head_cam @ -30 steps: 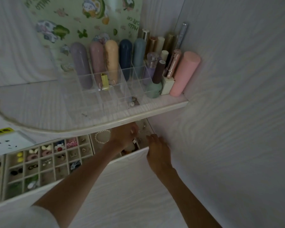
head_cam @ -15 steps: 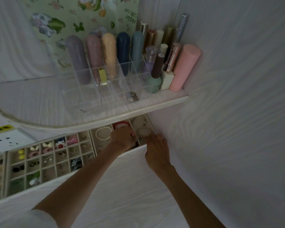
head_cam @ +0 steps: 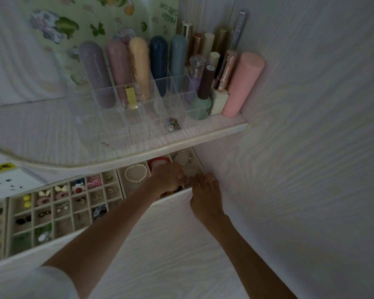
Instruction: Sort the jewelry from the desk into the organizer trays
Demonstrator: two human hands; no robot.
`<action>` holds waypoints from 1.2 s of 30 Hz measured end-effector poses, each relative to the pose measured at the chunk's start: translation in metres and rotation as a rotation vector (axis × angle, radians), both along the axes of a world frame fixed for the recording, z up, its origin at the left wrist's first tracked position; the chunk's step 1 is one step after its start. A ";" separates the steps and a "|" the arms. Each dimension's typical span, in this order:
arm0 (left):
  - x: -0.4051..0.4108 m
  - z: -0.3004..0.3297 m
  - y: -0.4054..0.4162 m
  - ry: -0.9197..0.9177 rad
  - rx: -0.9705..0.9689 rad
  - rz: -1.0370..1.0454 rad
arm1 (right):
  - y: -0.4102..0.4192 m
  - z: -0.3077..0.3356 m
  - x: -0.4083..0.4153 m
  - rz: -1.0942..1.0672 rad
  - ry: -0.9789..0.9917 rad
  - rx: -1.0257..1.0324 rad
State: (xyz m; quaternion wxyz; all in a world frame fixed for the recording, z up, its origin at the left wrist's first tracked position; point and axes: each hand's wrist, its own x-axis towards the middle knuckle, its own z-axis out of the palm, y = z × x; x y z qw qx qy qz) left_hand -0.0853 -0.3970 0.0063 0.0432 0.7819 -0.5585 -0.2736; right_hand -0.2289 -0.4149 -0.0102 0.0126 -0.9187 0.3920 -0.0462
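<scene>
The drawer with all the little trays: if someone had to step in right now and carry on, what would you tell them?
Left hand: fingers curled over the tray at the drawer's right end; what it holds, if anything, is hidden.
Right hand: at the drawer front, fingertips meeting the left hand's; its grip cannot be told.
Pearl bracelet lies in its own compartment; the small-grid tray already holds many earrings and clips.
Left to do: finish placing the piece being handled. One small piece still sits in the clear rack on the shelf.
</scene>
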 end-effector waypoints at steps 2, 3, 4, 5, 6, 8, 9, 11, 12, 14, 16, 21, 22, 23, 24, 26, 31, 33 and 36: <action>-0.003 0.000 0.002 -0.113 -0.071 -0.038 | 0.000 0.000 -0.004 0.009 0.009 0.001; -0.005 0.000 0.005 -0.180 -0.127 -0.071 | 0.001 0.000 -0.007 0.017 0.018 0.005; -0.006 0.001 0.011 -0.248 -0.182 -0.118 | 0.002 -0.001 -0.009 0.025 0.030 0.012; -0.009 0.003 0.015 -0.307 -0.251 -0.171 | 0.002 -0.001 -0.011 0.029 0.048 0.016; -0.010 0.004 0.019 -0.339 -0.317 -0.209 | 0.004 -0.001 -0.012 0.028 0.065 0.018; -0.011 0.001 0.024 -0.379 -0.336 -0.276 | 0.005 -0.002 -0.013 0.025 0.073 0.020; -0.012 -0.001 0.025 -0.367 -0.287 -0.299 | 0.005 -0.002 -0.013 0.028 0.069 0.023; -0.015 -0.006 0.026 -0.346 -0.247 -0.317 | 0.004 -0.001 -0.013 0.040 0.060 0.026; -0.016 -0.003 0.027 -0.331 -0.259 -0.310 | 0.005 -0.001 -0.013 0.045 0.059 0.029; -0.015 0.001 0.028 -0.297 -0.238 -0.319 | 0.006 0.003 -0.013 0.046 0.056 0.030; -0.012 -0.004 0.029 -0.341 -0.259 -0.318 | 0.005 0.005 -0.012 0.027 0.036 0.047; -0.013 -0.011 0.034 -0.363 -0.276 -0.306 | -0.008 0.021 0.004 0.039 -0.007 0.189; -0.013 -0.011 0.036 -0.353 -0.267 -0.316 | -0.011 0.021 0.008 0.043 0.030 0.208; -0.013 -0.014 0.037 -0.346 -0.272 -0.329 | -0.014 0.021 0.011 0.035 0.098 0.222; -0.014 -0.016 0.038 -0.357 -0.284 -0.338 | -0.016 0.021 0.014 0.031 0.142 0.224; -0.013 -0.013 0.037 -0.363 -0.292 -0.365 | -0.018 0.021 0.019 0.015 0.185 0.231; -0.013 -0.012 0.041 -0.382 -0.297 -0.354 | -0.017 0.016 0.022 -0.023 0.191 0.222; -0.010 -0.009 0.042 -0.361 -0.338 -0.325 | -0.013 0.016 0.019 -0.028 0.080 0.183; -0.017 -0.006 0.053 -0.288 -0.413 -0.200 | 0.007 0.011 0.001 -0.016 -0.140 0.102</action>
